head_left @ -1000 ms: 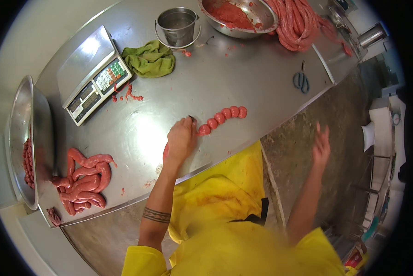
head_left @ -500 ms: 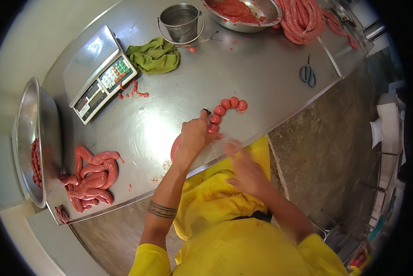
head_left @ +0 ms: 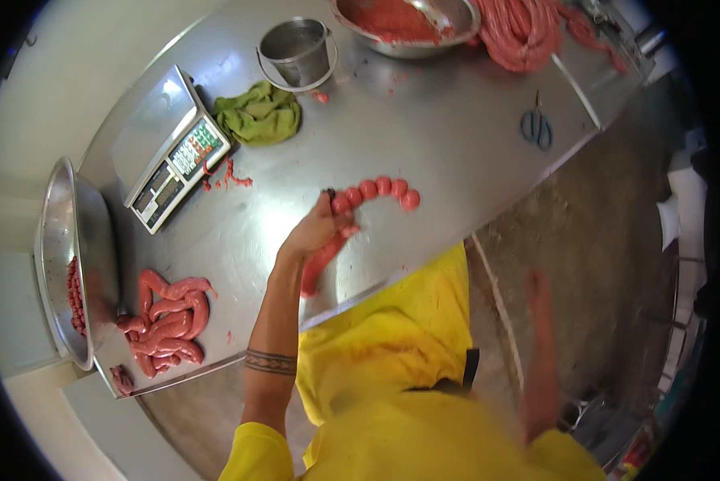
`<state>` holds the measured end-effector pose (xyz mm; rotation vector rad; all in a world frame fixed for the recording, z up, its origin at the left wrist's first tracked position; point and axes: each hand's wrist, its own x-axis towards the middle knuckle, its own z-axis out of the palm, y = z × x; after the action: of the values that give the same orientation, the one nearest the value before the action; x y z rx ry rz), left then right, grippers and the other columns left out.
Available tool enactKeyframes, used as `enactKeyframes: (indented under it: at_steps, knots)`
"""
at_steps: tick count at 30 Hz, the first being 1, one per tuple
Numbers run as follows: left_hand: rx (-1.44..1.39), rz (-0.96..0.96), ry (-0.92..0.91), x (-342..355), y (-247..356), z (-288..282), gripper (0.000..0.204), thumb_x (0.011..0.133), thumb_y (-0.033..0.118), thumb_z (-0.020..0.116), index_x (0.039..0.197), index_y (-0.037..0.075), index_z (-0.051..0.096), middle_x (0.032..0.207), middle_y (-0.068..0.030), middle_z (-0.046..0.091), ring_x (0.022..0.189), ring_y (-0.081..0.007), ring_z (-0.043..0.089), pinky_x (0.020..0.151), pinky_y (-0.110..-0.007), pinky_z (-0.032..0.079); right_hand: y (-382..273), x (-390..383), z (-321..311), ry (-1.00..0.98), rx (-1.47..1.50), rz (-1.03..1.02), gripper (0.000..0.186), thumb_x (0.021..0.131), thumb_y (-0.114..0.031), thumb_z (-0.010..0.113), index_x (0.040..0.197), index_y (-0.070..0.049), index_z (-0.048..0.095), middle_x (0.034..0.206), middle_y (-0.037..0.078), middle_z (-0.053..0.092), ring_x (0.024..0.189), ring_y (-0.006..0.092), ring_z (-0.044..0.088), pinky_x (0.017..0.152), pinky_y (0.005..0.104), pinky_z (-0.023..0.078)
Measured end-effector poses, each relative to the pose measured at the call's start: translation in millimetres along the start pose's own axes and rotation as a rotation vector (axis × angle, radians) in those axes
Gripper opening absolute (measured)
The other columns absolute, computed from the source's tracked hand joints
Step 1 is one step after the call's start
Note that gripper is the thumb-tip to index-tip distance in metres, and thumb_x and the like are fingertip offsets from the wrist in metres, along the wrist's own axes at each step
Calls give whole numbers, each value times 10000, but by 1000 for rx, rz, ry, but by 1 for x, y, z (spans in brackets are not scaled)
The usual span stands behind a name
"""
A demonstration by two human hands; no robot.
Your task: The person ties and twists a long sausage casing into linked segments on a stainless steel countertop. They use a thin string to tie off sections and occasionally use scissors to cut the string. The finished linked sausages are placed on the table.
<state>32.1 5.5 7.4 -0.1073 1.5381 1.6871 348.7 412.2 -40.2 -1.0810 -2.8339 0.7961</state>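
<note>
My left hand [head_left: 318, 228] is closed around a raw red sausage on the steel table. Beyond its fingers, a curved row of small round sausage links [head_left: 382, 187] lies to the right. A longer, undivided length of sausage [head_left: 321, 264] runs from under the palm toward the table's front edge. Something small and dark [head_left: 330, 193] shows at the tip of the thumb or a finger; its kind is unclear. My right hand [head_left: 540, 293] is out over the floor, right of the table, smeared by motion, so its fingers cannot be made out.
A pile of sausage [head_left: 171, 321] lies at the left, beside a tilted steel bowl [head_left: 55, 240] holding small links. Behind are a scale [head_left: 175, 160], green cloth [head_left: 260, 114], metal bucket [head_left: 296, 56], bowl of ground meat [head_left: 404, 40] and coiled sausage [head_left: 520, 32]. Scissors [head_left: 536, 128] lie at right.
My right hand has swung from beside the left hand out to the far right. The left hand and the links have shifted left, and the link row now curves more flatly.
</note>
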Motion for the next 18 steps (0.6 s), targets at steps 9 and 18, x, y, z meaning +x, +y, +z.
enactKeyframes:
  at_steps: [9,18]
  knots:
    - [314,367,266,3,-29,13,447,971,-69,565,1390,33,446,1007,-145,729,894,-167,719,801,-299,571,-311,95,112,84,11,-527,767,844,-183,782,1523,-144,426,1311,180,526,1203,364,502,1022,515,408]
    - [516,360,253,9,-19,12,456,973,-22,600,1404,59,476,945,-89,721,818,-147,693,760,-298,551,24,-55,-50,-1035,400,215,486,919,-103,710,1358,-89,501,1002,13,647,863,145,599,843,337,498]
